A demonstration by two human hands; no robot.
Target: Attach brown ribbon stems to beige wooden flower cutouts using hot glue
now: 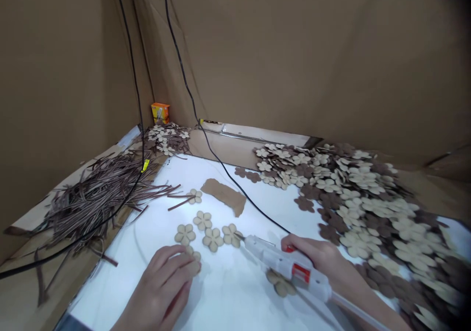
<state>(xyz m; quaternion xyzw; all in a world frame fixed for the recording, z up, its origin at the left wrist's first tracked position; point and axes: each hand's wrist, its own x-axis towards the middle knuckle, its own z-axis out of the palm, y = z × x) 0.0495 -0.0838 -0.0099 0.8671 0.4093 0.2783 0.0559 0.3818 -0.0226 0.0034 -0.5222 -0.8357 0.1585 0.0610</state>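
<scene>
My right hand grips a white hot glue gun with red parts, a glue stick running out of its back. The nozzle tip points left, at the edge of a cream flower cutout. My left hand has its fingers curled together over another cream flower, which is mostly hidden beneath the fingertips. Several more cream flowers lie just beyond that hand on the white board. Partly under the glue gun rests a cream and brown flower piece.
A large heap of cream and brown flowers spreads along the right. Thin brown strips are piled at left. A torn cardboard piece, a black cable and an orange box are also here. Cardboard walls enclose the back.
</scene>
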